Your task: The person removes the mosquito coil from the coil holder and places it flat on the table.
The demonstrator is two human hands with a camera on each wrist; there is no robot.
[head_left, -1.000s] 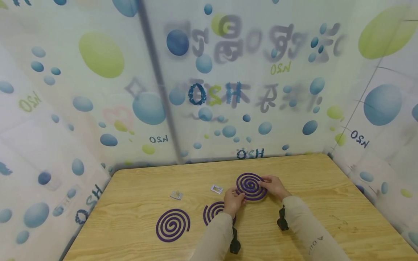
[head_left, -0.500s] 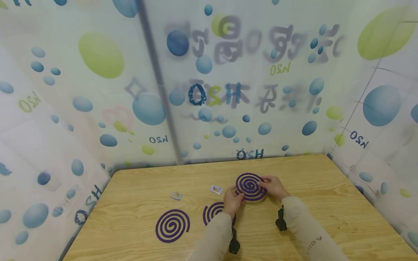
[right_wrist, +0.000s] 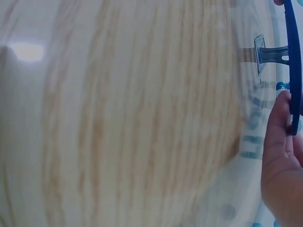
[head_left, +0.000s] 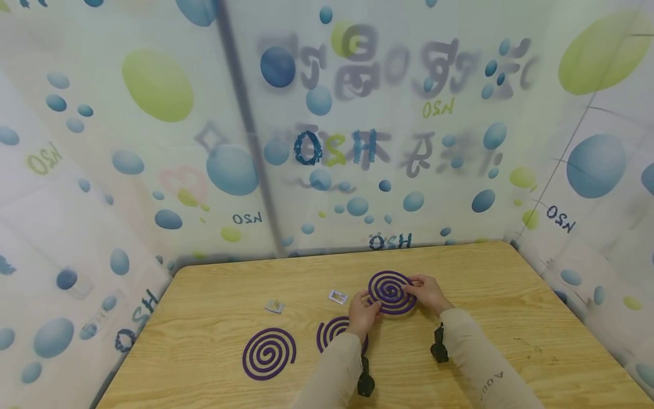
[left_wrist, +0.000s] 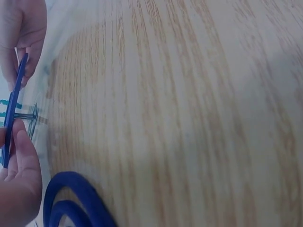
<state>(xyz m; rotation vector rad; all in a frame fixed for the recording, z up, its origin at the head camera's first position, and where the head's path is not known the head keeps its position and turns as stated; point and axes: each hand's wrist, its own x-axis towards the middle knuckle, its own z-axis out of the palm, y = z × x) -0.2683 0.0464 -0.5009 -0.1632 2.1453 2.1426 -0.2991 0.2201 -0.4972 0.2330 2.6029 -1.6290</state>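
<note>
A dark purple mosquito coil [head_left: 390, 292] is held up between both hands near the far right of the table. My left hand [head_left: 364, 316] pinches its near left edge, thumb on the face toward me. On the opposite side, my right hand [head_left: 427, 292] grips the rim with thumb and fingers. Seen edge-on in the right wrist view, the coil has a thin metal coil stand [right_wrist: 273, 55] at its far face, its flat base outward. A second coil [head_left: 319, 338] lies on the table, partly covered by the left sleeve; a third coil [head_left: 268, 354] lies left of it.
Two small metal stands, a left one [head_left: 275, 307] and a right one [head_left: 338, 296], lie on the wooden table [head_left: 214, 307] beyond the flat coils. A patterned curtain wall [head_left: 317, 199] rises behind the table's far edge. Black wrist cameras [head_left: 439, 346] hang below the sleeves.
</note>
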